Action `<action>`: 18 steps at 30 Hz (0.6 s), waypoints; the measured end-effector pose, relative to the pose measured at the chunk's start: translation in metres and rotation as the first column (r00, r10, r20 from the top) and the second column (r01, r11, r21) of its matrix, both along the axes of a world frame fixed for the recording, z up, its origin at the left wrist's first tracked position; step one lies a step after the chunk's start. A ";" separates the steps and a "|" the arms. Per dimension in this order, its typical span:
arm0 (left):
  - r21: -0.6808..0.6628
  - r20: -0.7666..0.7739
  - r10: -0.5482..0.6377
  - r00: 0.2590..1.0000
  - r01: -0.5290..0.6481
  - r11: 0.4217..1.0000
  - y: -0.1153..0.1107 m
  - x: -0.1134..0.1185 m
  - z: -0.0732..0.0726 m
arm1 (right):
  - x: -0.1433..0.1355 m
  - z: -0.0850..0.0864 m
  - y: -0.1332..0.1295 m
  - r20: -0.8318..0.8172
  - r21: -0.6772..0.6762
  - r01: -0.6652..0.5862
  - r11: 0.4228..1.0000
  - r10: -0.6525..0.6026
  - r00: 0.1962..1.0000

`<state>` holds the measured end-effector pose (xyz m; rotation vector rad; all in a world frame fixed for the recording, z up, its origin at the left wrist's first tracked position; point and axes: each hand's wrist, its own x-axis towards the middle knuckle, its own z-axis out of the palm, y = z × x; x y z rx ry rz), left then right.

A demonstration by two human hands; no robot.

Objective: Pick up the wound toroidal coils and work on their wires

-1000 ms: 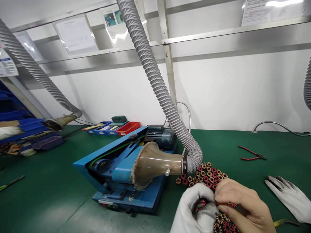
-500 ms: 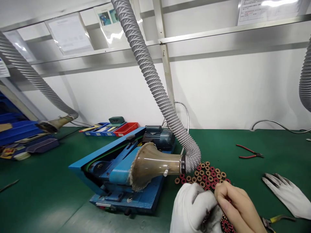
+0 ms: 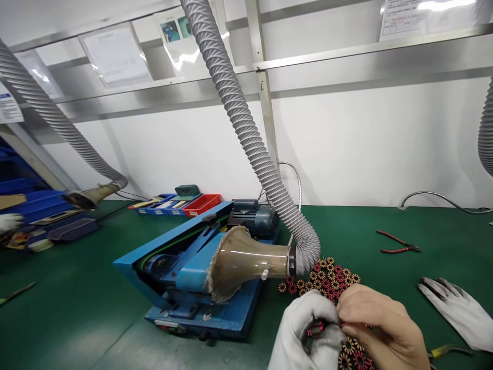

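Observation:
My left hand (image 3: 304, 334), in a white glove with grey-smudged fingers, is curled closed around a small red wound core (image 3: 316, 329). Most of that core is hidden by the glove. My right hand (image 3: 379, 326) is bare and pressed up against the gloved fingertips, its thumb and forefinger pinched together. Whatever sits in that pinch is too small or hidden to make out. Beneath and behind both hands lies a pile of small ring-shaped wound cores (image 3: 327, 277), some red and some tan, with dark centres.
A blue belt sander (image 3: 185, 272) with a suction hood (image 3: 246, 262) and grey hose (image 3: 246, 123) stands left of my hands. To the right lie red-handled pliers (image 3: 398, 246), a white glove (image 3: 454, 308) and a yellow-handled tool (image 3: 447, 351). Another person's gloved hand (image 3: 10, 222) shows at far left.
My left hand has turned, so the red core now shows inside its grip. My right hand has shifted and its fingers reach further across. Another person's gloved hand has appeared at the left edge.

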<state>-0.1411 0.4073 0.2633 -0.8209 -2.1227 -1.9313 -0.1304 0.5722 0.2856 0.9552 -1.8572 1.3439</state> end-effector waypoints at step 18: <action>-0.018 -0.299 0.270 0.915 -0.289 0.957 0.014 0.008 0.001 | 0.012 -0.012 -0.002 0.624 -0.503 -0.123 0.855 0.458 0.633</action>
